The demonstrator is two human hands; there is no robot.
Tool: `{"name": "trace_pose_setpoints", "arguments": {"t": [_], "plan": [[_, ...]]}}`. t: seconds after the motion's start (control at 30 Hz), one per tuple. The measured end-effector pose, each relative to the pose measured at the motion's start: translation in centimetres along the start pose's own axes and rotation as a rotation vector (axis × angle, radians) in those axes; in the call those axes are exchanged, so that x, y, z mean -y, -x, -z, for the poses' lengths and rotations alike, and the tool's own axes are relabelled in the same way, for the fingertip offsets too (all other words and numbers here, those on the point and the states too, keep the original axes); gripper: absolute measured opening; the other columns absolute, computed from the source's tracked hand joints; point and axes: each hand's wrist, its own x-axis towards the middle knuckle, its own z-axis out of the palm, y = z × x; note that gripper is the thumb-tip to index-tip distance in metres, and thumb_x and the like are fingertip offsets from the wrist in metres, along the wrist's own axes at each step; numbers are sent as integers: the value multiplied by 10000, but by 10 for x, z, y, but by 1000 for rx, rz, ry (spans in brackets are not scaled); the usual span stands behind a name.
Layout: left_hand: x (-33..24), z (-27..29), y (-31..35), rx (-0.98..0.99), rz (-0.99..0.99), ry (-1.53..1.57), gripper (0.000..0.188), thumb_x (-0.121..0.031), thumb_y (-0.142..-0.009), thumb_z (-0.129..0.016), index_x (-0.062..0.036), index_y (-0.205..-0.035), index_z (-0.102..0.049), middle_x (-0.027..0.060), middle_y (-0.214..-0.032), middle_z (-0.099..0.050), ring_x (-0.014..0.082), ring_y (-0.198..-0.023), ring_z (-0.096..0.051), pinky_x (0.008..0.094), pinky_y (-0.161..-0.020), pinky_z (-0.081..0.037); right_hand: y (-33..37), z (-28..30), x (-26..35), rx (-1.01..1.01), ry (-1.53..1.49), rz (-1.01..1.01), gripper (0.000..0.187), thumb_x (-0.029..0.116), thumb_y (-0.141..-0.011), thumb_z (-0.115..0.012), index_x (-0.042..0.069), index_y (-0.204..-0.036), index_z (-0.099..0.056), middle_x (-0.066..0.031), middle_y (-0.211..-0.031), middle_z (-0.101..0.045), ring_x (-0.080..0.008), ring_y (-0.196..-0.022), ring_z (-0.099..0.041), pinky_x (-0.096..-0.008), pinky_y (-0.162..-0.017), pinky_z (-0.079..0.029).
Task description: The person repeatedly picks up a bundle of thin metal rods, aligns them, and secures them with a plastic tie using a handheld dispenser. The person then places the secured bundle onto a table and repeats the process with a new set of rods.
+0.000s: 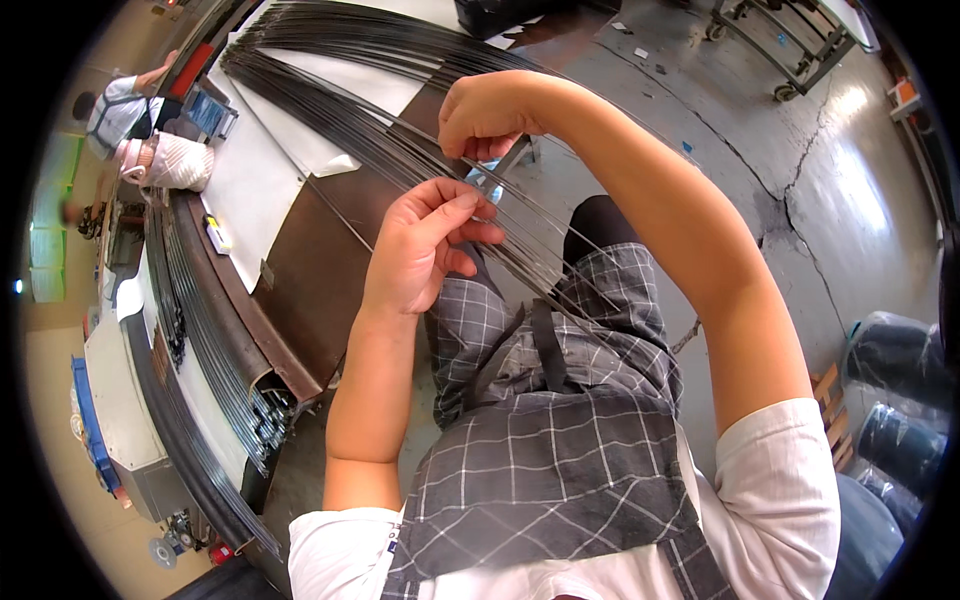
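Observation:
A bundle of long, thin dark rods point(330, 115) fans out from the table top toward my lap. My left hand point(430, 240) is over the loose rod ends, its thumb and forefinger pressed together and the other fingers loosely bent. Whatever lies in that pinch is too small to make out. Farther up the bundle, my right hand point(490, 115) is curled with its fingers bent down to the rods. Its fingertips are partly hidden, so what it grips cannot be seen. Several free rod ends point(540, 265) reach over my checked apron point(550, 460).
White sheets point(265, 215) cover part of the brown table point(315, 270). A wrapped white roll point(180, 163) and a small yellow-and-white object point(216, 234) are at left, above more bundled rods point(215, 330). A wheeled cart point(790, 50) stands far right; wrapped dark rolls point(895, 360) lie nearer. Another person point(125, 105) is far left.

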Motion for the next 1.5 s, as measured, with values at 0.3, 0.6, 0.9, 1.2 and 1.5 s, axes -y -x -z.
{"name": "trace_pose_setpoints", "arguments": {"t": [0.3,0.6,0.9,1.2,1.5], "plan": [[11,-10,-5,54,79,26,97,-124,-890,-546,-35,-927,-553,111,-861,-631,173,-731,-663,204,-382,-484,18,-6,-13,72,-222,45,135,179,-691,-652,69,-637,-594,12,-618,-541,-66,-557,-499,-200,-472,-375],[14,-9,-8,78,80,-3,154,-198,-879,-582,-54,-925,-555,78,-844,-619,159,-722,-658,196,-399,-482,16,-5,-18,77,-251,67,132,184,-694,-673,57,-725,-657,11,-636,-557,-63,-568,-502,-194,-470,-374],[15,-10,-8,53,76,-2,149,-197,-877,-586,-57,-909,-547,74,-838,-621,153,-703,-658,195,-389,-472,18,-6,-16,53,-233,68,148,186,-695,-671,46,-738,-655,5,-645,-564,-66,-569,-506,-194,-477,-378],[15,-11,-9,18,84,-17,142,-199,-872,-595,-69,-905,-548,64,-813,-628,134,-678,-655,191,-386,-461,18,-6,-15,66,-244,75,128,180,-686,-670,58,-698,-634,10,-633,-550,-64,-565,-496,-194,-477,-370],[11,-22,-6,-24,47,-170,287,-253,-862,-586,-36,-1031,-502,117,-864,-640,148,-627,-653,176,-381,-433,20,-9,-14,90,-310,75,106,143,-685,-653,45,-690,-614,-5,-642,-558,-72,-556,-521,-194,-472,-385]]}}
